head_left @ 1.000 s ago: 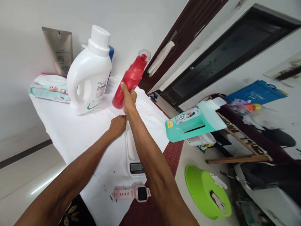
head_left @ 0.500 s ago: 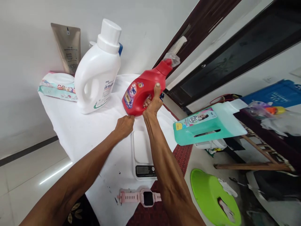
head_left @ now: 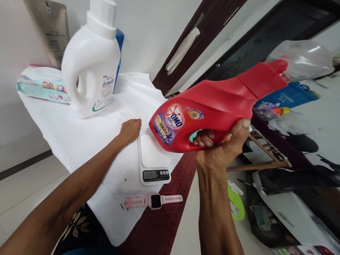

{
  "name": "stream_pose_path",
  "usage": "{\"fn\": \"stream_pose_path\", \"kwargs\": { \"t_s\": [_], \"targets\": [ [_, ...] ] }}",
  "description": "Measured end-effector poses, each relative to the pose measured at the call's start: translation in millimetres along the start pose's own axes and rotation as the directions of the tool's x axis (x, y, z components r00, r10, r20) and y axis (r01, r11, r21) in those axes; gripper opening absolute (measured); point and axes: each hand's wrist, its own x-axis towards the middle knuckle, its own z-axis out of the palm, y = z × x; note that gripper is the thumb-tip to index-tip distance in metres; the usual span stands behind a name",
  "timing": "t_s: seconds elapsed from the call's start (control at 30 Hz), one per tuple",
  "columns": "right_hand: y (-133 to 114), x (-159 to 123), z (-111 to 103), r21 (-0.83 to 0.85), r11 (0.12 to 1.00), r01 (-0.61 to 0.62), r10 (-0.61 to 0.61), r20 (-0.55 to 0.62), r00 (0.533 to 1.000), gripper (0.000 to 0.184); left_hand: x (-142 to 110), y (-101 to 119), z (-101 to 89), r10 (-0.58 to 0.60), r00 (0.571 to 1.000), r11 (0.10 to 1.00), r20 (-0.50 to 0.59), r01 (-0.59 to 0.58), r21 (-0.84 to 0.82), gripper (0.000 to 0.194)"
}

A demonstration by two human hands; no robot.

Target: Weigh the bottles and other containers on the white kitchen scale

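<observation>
Head view: right grip (head_left: 221, 150) holds the red bottle (head_left: 212, 102) tilted. If it loosens, the scale (head_left: 154, 157) leftward may be hit.

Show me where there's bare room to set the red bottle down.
Free: white cloth between the wipes and left forearm, and right of the white jug, behind the left hand. Crowded: back left, with jug, wipes and tube; near right, with scale and watch.
</observation>
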Motion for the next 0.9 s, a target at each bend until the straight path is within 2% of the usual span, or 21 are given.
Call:
{"fn": "stream_pose_path", "kwargs": {
  "t_s": [0.13,0.27,0.4,0.5,0.57,0.7,0.9],
  "targets": [
    [-8.8,-30.6,-25.6,-0.037,0.999,-0.021,0.021,0.007,1.000,0.072,1.6,-2.1,1.7,0.008,1.000,1.000,-0.004,-0.008,0.014,0.038],
    [-5.8,-47.2,-36.3,-0.017,0.997,-0.073,0.072,-0.018,0.997,0.076,2.4,-3.1,2.4,0.005,1.000,0.999,-0.028,-0.004,0.032,0.038],
    [5.0,-51.8,-37.0,-0.011,0.993,-0.116,0.116,0.001,0.993,0.074,3.0,-3.1,2.6,0.001,1.000,0.999,-0.028,0.001,0.047,0.040],
    [11.9,-52.9,-35.1,0.004,0.993,-0.121,0.121,-0.033,0.992,0.071,3.3,-3.7,3.2,0.006,1.000,0.999,-0.030,-0.005,0.040,0.039],
    [14.1,-54.1,-34.3,0.011,0.993,-0.116,0.117,-0.060,0.991,0.071,3.6,-4.1,3.7,0.010,0.999,0.999,-0.033,-0.009,0.036,0.039],
    [15.9,-57.6,-35.6,-0.016,0.993,-0.120,0.119,-0.045,0.992,0.071,3.9,-4.0,4.0,0.010,0.999,0.999,-0.031,-0.008,0.039,0.038],
    [21.6,-59.1,-52.5,-0.123,0.982,-0.140,0.143,0.013,0.990,0.068,2.8,-2.0,1.2,0.007,1.000,0.998,-0.030,-0.005,0.055,0.038]
  ]
}}
